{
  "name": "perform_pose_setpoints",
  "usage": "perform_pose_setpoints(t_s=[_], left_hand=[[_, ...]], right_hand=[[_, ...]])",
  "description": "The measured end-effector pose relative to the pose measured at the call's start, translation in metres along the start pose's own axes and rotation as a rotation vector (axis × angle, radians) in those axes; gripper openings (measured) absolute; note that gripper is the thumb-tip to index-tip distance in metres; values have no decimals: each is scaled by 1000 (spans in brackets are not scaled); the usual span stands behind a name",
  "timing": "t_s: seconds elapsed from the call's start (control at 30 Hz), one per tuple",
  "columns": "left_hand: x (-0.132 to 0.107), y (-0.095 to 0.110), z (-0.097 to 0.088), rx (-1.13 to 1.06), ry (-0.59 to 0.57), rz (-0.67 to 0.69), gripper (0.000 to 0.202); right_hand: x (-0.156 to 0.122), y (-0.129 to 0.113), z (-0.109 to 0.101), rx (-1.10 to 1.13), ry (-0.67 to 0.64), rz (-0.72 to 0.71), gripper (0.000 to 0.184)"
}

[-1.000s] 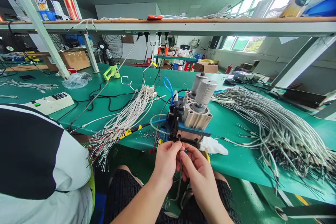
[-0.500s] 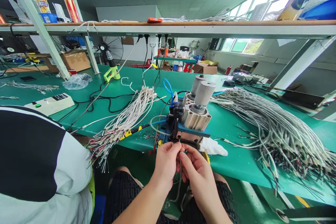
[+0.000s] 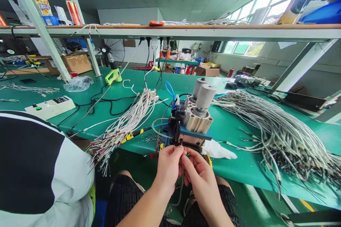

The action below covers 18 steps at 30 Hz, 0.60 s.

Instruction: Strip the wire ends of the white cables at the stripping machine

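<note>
Head view: at the green desk's (image 3: 234, 165) front edge, the left hand (image 3: 169, 168) and right hand (image 3: 201, 179) close their fingers (image 3: 177, 148) on a thin wire (image 3: 182, 145), apparently to line it up with the pneumatic wire-processing machine (image 3: 197, 122) just ahead.

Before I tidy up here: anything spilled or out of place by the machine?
Yes: small scraps lie strewn on the green workbench, left of the pneumatic machine; they look like loose offcuts, unlike the bundled wires.
</note>
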State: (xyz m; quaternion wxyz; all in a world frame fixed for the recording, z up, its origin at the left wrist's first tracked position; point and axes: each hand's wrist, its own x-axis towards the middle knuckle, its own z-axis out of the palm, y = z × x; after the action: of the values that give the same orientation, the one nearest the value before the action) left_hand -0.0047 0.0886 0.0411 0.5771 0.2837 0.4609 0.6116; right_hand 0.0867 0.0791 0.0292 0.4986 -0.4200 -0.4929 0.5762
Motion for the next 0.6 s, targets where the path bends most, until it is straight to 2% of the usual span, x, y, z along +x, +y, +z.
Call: perform_pose_setpoints(t_s=[0.17, 0.33, 0.43, 0.6], left_hand=[[-14, -5, -9, 43, -7, 74, 36], [-32, -13, -22, 62, -38, 119, 41], [-40, -14, -28, 127, -40, 93, 41], [-45, -6, -36, 140, -102, -14, 39]], right_hand=[[-20, 13, -9, 30, -15, 34, 54], [-34, 36, -21, 18, -133, 67, 40], [-34, 44, -30, -39, -187, 98, 34], [-39, 42, -33, -116, -252, 145, 45]])
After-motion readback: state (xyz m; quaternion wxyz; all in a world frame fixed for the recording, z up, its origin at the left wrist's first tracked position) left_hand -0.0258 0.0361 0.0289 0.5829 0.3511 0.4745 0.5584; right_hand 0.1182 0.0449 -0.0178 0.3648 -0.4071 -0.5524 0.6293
